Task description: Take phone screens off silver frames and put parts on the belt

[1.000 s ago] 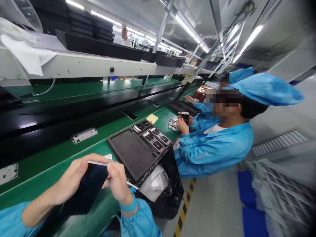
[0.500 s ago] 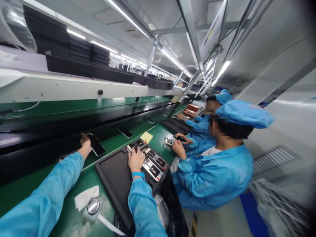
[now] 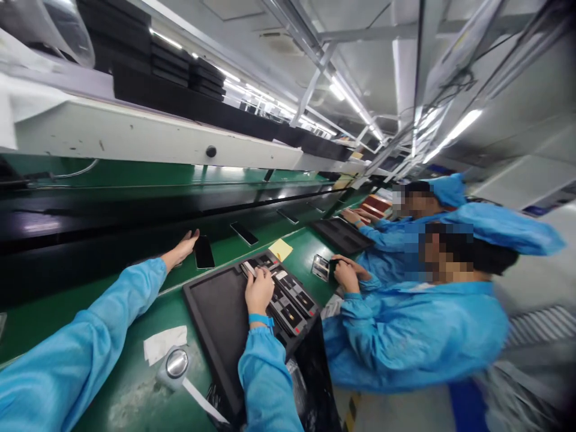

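Observation:
My left hand [image 3: 182,246] lies open on the dark belt edge, just left of a black smartphone [image 3: 204,252] lying flat, and holds nothing. A second black smartphone [image 3: 243,234] lies farther along. My right hand [image 3: 260,292] rests curled over a black foam tray [image 3: 211,318], on a rack of phone parts [image 3: 288,300] in its upper corner. Its fingers hide whatever is directly beneath them. A small pale piece [image 3: 248,269] shows just past my fingertips.
A yellow sticky note [image 3: 281,249] lies on the green belt [image 3: 135,396]. Nearby are a white cloth [image 3: 164,344] and a round metal-topped item [image 3: 177,363]. A black bin bag [image 3: 315,372] hangs below the tray. Two co-workers in blue sit to the right, one handling a dark object [image 3: 333,268].
The dark phone that both my hands held a second ago now lies on the belt, and my left hand has let go of it. My right hand has moved onto the tray.

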The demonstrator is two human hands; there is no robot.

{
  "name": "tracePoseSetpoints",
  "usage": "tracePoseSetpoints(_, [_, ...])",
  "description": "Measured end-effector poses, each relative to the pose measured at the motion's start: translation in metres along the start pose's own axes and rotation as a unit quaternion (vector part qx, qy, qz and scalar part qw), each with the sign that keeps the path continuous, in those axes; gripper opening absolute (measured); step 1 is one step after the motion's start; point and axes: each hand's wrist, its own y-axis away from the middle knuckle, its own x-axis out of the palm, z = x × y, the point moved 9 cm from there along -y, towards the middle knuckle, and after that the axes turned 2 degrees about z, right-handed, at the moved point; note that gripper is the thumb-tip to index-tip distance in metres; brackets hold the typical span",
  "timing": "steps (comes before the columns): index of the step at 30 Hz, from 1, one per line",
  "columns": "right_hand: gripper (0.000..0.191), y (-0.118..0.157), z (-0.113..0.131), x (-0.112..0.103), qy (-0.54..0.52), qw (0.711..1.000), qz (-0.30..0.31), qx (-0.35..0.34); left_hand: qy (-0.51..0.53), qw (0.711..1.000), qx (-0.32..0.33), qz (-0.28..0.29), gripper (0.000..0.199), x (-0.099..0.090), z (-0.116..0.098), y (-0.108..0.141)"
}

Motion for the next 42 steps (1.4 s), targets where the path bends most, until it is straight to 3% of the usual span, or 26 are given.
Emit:
tracePoseSetpoints(4, [0.032,-0.005,0.000,-0.012,-0.073,0.996,-0.051,-0.006,-0.131,0.991,-0.013,0.013,0.055,-0.035,0.015,0.019])
tracePoseSetpoints(8, [0.029,-0.004,0.001,-0.021,-0.157,0.983,-0.099,0.010,-0.248,0.965,-0.086,0.021,0.083,-0.082,0.053,0.063])
tracePoseSetpoints(10, [0.030,-0.003,0.005,-0.027,-0.198,0.973,-0.118,0.020,-0.272,0.955,-0.117,0.022,0.082,-0.097,0.071,0.083])
tracePoseSetpoints(12, [0.030,-0.001,0.009,-0.036,-0.234,0.962,-0.137,0.029,-0.267,0.957,-0.114,0.022,0.073,-0.099,0.078,0.095])
tracePoseSetpoints(17, [0.029,0.007,0.025,-0.065,-0.306,0.937,-0.164,0.043,-0.152,0.987,-0.050,-0.027,0.048,-0.097,0.064,0.102])
tracePoseSetpoints(20, [0.031,0.011,0.039,-0.086,-0.346,0.924,-0.159,0.042,-0.032,0.993,-0.026,-0.108,0.042,-0.120,0.051,0.118])
tracePoseSetpoints(24, [0.037,0.024,0.061,-0.111,-0.402,0.907,-0.117,0.033,0.163,0.960,-0.017,-0.227,0.063,-0.168,0.039,0.169])
tracePoseSetpoints(27, [0.037,0.048,0.083,-0.118,-0.444,0.893,-0.060,0.027,0.310,0.918,-0.031,-0.245,0.052,-0.189,0.028,0.219])
tracePoseSetpoints(30, [0.050,0.090,0.117,-0.112,-0.481,0.876,0.002,0.024,0.412,0.887,-0.064,-0.201,0.059,-0.185,0.010,0.267])
tracePoseSetpoints(33, [0.068,0.148,0.170,-0.097,-0.535,0.840,0.085,0.014,0.513,0.845,-0.108,-0.110,0.059,-0.159,-0.010,0.310])
tracePoseSetpoints(35, [0.065,0.189,0.215,-0.081,-0.603,0.778,0.176,0.001,0.569,0.813,-0.123,-0.019,0.064,-0.136,-0.026,0.334])
tracePoseSetpoints(37, [0.054,0.226,0.251,-0.071,-0.640,0.728,0.246,-0.013,0.581,0.801,-0.124,0.074,0.074,-0.119,-0.041,0.354])
tracePoseSetpoints(39, [0.047,0.250,0.269,-0.068,-0.640,0.721,0.265,-0.025,0.576,0.795,-0.125,0.142,0.084,-0.109,-0.047,0.370])
tracePoseSetpoints(42, [0.046,0.267,0.277,-0.074,-0.588,0.760,0.263,-0.082,0.576,0.782,-0.128,0.199,0.093,-0.108,-0.050,0.385])
